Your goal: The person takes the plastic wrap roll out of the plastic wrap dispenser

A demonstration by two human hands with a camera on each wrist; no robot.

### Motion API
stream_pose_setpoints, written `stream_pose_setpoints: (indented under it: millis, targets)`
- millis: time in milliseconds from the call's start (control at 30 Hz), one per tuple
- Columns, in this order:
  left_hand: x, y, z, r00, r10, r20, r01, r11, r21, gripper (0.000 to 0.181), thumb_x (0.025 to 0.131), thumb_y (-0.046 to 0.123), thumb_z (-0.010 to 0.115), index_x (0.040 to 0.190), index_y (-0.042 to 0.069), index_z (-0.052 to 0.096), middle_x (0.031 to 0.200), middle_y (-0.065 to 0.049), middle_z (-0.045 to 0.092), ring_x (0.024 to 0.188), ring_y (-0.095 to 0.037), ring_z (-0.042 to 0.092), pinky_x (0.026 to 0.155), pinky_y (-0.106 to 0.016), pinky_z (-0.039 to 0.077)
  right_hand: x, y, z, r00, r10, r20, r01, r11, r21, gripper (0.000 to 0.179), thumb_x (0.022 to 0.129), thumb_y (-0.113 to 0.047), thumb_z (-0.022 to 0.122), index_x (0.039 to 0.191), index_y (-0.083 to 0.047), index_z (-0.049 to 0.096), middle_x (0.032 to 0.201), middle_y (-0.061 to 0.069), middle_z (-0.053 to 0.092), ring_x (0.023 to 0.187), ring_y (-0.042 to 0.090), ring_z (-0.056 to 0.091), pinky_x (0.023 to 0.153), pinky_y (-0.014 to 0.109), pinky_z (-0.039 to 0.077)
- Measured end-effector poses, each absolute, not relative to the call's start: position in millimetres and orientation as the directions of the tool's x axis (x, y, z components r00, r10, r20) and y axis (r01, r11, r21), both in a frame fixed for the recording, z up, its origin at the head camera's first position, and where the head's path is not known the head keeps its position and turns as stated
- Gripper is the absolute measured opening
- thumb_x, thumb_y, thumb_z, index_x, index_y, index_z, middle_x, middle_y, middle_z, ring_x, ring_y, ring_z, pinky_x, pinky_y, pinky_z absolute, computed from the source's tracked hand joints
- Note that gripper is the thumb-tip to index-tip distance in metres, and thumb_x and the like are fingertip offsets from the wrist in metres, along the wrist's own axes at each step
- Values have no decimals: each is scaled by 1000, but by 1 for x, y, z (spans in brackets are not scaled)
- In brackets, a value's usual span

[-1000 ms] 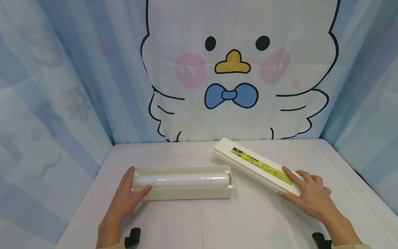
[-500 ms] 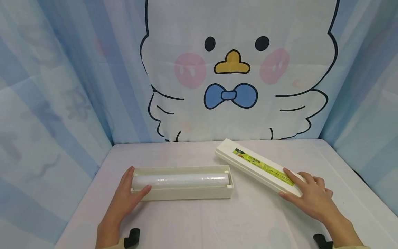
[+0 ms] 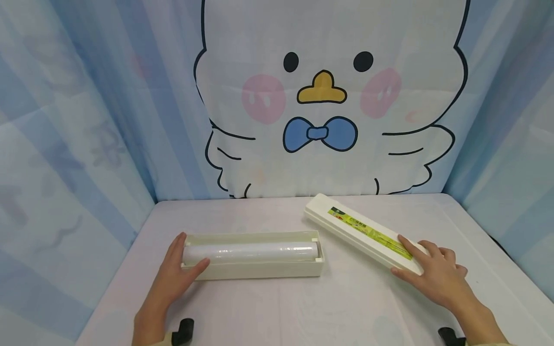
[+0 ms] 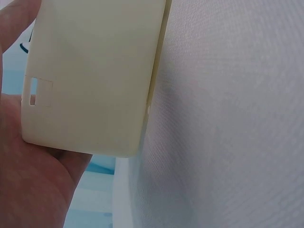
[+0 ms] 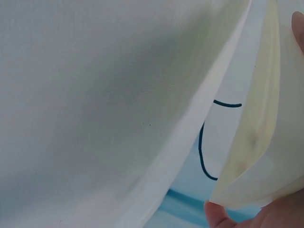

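A long cream plastic box (image 3: 264,271) sits on the table with its open top facing up. Inside it lies a roll of clear cling film (image 3: 255,251). My left hand (image 3: 168,281) grips the box's left end, thumb over the front wall and fingers at the back. The left wrist view shows the box's end wall (image 4: 95,71) with a small slot. My right hand (image 3: 443,281) holds the near end of the white lid (image 3: 322,207), which carries a yellow-green label (image 3: 372,234). Seen from the right wrist, the lid's hollow underside (image 5: 251,123) is off the table.
White cloth covers the table (image 3: 277,312). Behind it hangs a curtain (image 3: 320,163) printed with a cartoon bird, and blue-and-white curtains close off both sides. The lid lies slanted, to the right of the box.
My right hand and the lid have shifted slightly to the right, away from the box. The left hand and the box stay nearly where they were.
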State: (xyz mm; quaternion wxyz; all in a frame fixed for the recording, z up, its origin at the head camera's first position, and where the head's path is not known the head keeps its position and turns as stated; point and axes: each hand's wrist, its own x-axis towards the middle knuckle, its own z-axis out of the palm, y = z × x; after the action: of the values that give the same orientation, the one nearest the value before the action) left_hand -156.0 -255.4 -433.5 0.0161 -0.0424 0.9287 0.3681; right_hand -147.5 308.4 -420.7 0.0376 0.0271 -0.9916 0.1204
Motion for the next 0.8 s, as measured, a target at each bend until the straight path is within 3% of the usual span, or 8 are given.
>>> stream_pose_setpoints:
  millis: [800]
  targets:
    - [-155,-254,-432,-993,-70,-96,-117,721,683,112,91,59,66,161,2,0,166,-24,-1,150,-47,6,114,-66,14,-147,323,-424,-1000,21,19,16,976,-215,95,89,-74,56,158,-13,32,136,36,32,112,66,28,70,79,31]
